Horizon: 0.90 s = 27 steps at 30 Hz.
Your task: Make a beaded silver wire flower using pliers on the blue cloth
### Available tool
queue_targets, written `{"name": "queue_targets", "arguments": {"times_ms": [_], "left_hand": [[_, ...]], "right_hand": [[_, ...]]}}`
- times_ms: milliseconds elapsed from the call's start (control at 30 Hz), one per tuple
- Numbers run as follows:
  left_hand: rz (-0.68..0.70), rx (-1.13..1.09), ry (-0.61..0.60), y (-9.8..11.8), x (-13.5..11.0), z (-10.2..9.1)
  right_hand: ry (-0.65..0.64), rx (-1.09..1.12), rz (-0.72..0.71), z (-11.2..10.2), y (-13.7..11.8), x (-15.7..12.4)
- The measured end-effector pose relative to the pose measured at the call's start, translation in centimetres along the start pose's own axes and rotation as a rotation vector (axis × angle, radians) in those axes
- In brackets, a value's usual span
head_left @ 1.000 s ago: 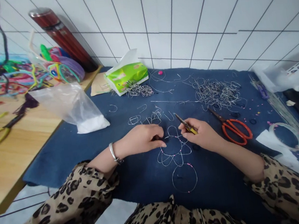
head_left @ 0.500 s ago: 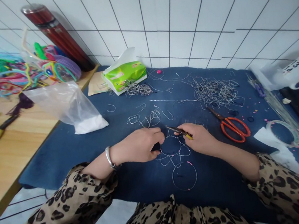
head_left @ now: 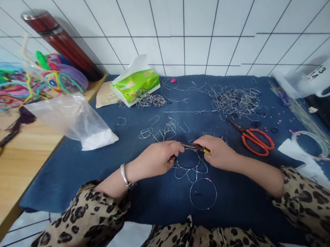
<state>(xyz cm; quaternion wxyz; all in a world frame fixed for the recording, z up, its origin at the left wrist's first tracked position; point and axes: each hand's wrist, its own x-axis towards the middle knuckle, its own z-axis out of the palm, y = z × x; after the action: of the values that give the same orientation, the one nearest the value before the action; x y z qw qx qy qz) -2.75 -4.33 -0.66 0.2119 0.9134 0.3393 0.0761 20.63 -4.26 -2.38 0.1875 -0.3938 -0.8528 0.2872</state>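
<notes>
My right hand (head_left: pixel 217 149) is closed round a pair of pliers (head_left: pixel 193 146) with dark jaws and a yellow handle. The pliers point left, and their tip meets the fingertips of my left hand (head_left: pixel 162 157). Those fingers are pinched together; what lies between them is too small to make out. Just below the pliers lies a wire ring (head_left: pixel 189 169) with small pink beads and thin wire loops round it like petals. Nearer to me, a plain wire ring (head_left: pixel 203 193) with a few pink beads rests on the blue cloth (head_left: pixel 150 203).
Orange-handled scissors (head_left: pixel 257 141) lie to the right, below a tangled wire heap (head_left: pixel 236 101). Bent wire pieces (head_left: pixel 168 129) are scattered beyond my hands. A plastic bag of white material (head_left: pixel 98 138), a green tissue pack (head_left: pixel 137 85) and a red flask (head_left: pixel 62 44) stand leftward.
The pliers' tip has moved left and down to my left fingertips. My left fingers have drawn closer together, and my right hand still grips the pliers.
</notes>
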Motion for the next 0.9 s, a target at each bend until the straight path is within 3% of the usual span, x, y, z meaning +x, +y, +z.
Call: {"name": "queue_targets", "arguments": {"times_ms": [267,433,567,900], "left_hand": [[-0.025,0.149,0.084,-0.2,0.4,0.1],[0.039,0.200,0.127,-0.5,0.6,0.3],[0.001,0.207,0.151,-0.7,0.9,0.7],[0.009,0.075,0.084,-1.0,0.8,0.5]], "right_hand": [[-0.070,0.042,0.007,-0.8,-0.1,0.0],[-0.039,0.129,0.019,-1.0,0.2,0.2],[-0.039,0.121,-0.009,-1.1,0.3,0.5],[0.036,0.105,0.039,-0.4,0.0,0.4]]}}
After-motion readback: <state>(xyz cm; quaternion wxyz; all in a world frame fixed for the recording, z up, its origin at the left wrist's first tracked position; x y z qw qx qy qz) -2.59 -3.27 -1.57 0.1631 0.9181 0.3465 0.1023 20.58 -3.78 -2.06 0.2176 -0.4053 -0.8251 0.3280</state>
